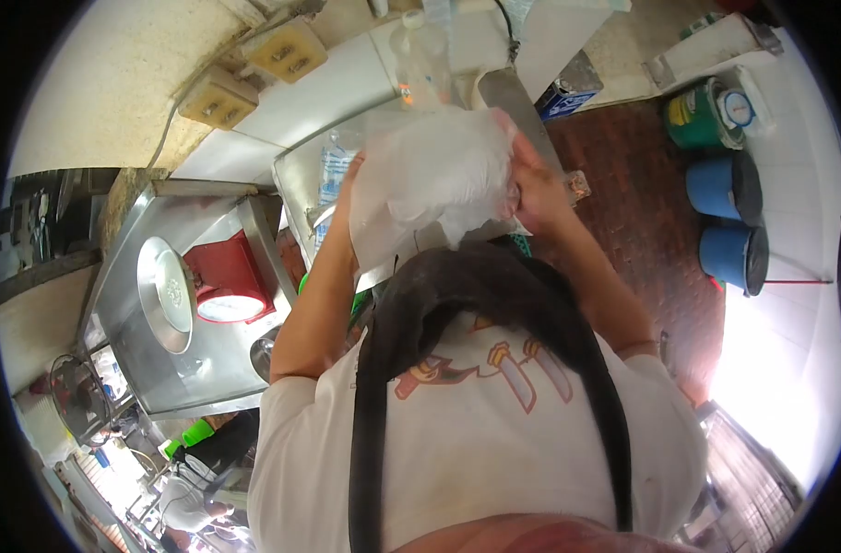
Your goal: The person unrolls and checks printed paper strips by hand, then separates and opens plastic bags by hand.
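Observation:
A whitish, translucent plastic bag (439, 170) is held up in front of the chest, with a rounded white mass showing inside it. My right hand (529, 180) grips the bag's right side, fingers curled round its edge. At the bag's left side is my left hand (354, 180), mostly hidden behind the plastic, so its fingers cannot be made out. Behind the bag lies a metal work surface (296, 180) with a blue-and-white plastic package (336, 170) on it. A clear bottle (420, 60) stands just beyond the bag.
A red scale (227, 276) with a round metal pan (165, 293) sits on a steel counter (144, 369) at left. Blue bins (716, 187) and a green bucket (697, 115) line the right wall. Another person (185, 502) is at lower left.

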Demonstrator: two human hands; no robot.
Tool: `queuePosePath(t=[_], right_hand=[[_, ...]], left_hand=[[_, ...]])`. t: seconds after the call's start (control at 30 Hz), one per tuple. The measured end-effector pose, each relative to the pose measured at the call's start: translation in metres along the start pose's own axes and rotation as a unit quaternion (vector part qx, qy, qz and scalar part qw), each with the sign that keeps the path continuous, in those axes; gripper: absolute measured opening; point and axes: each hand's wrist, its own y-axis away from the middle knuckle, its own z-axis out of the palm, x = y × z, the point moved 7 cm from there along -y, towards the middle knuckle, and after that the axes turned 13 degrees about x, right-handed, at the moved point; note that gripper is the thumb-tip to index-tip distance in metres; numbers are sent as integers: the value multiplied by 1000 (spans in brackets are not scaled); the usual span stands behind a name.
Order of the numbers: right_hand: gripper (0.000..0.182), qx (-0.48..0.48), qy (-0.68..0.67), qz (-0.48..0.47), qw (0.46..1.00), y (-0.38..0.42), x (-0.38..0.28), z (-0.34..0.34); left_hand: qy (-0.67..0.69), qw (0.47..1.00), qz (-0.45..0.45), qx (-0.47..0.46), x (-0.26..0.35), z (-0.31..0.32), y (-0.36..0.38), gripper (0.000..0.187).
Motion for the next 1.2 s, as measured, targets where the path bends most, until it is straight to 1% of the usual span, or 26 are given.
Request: queuePosePath(t=[0.03, 0.07, 0.1, 0.17, 0.2, 0.27, 0.3, 0.4, 0.5, 0.57, 0.6, 0.67, 0.7, 0.73, 0.77, 0.8, 0.83, 0.87, 0.93, 0.97, 1.03, 1.07, 1.1, 1.17, 1.2], right_hand=[[62, 18, 28, 22, 999, 1, 10, -9], [65, 154, 155, 40, 975, 6, 14, -15], [68, 286, 275, 55, 916, 14, 12, -27], [74, 273, 319, -30, 907, 12, 25, -52], [77, 259, 328, -55, 907, 10, 25, -53], [81, 227, 331, -90, 911, 2, 18, -43], [83, 208, 325, -99, 917, -2, 14, -37], [78, 227, 352, -103, 902, -2, 16, -51], [69, 309, 283, -34, 907, -8, 29, -83], [59, 352, 279, -32, 893, -13, 36, -112], [55, 373, 278, -32, 884, -14, 32, -110], [48, 346, 330, 4, 878, -15, 24, -100], [46, 324, 370, 17, 870, -13, 23, -94], [45, 301, 410, 28, 861, -11, 22, -87], [45, 267, 464, 29, 844, -10, 20, -86], [46, 234, 516, 31, 824, -8, 21, -85], [45, 256, 563, -27, 785, -5, 25, -93], [45, 275, 607, -81, 742, 3, 43, -108], [44, 285, 612, -123, 728, 5, 54, -111], [44, 277, 576, -110, 761, 1, 58, -116], [43, 279, 501, -30, 819, -6, 68, -126], [42, 286, 459, 35, 840, -10, 74, -132], [41, 290, 415, 101, 856, -10, 84, -139], [39, 326, 312, 129, 883, 0, 99, -154], [37, 339, 261, 142, 892, 1, 104, -161]], left_hand=[[47, 998, -11, -29, -22, -3, -17, 28], [93, 994, -19, -60, -46, -6, -38, 29], [138, 986, -28, -91, -65, -8, -54, 31], [144, 987, -18, -72, -85, -11, -70, 34], [149, 987, -11, -62, -94, -12, -78, 35], [33, 993, 115, -19, -117, -22, -100, 34], [-26, 984, 177, 2, -110, -18, -97, 34], [-16, 993, 118, -7, -110, -12, -92, 30], [-13, 989, 146, 5, -116, -12, -98, 30], [-88, 982, 166, 10, -111, -5, -93, 30], [-125, 976, 176, 12, -109, -3, -91, 30], [-124, 980, 157, -12, -122, -10, -109, 31], [-125, 981, 144, -22, -121, -10, -106, 31], [-128, 980, 150, -15, -118, -11, -101, 31], [-131, 979, 158, -9, -115, -13, -95, 31], [-137, 981, 140, -14, -114, -13, -92, 32], [-143, 982, 123, -19, -114, -13, -89, 33], [-152, 985, 80, -33, -120, -18, -89, 34], [-206, 967, 120, -95, -126, -29, -93, 37], [-249, 937, 201, -143, -132, -36, -97, 38], [-170, 961, 123, -179, -148, -41, -103, 41], [-43, 985, -38, -162, -166, -44, -109, 42], [86, 967, -197, -138, -183, -44, -108, 44], [163, 943, -234, -173, -188, -40, -103, 41], [175, 942, -232, -167, -184, -38, -98, 39]])
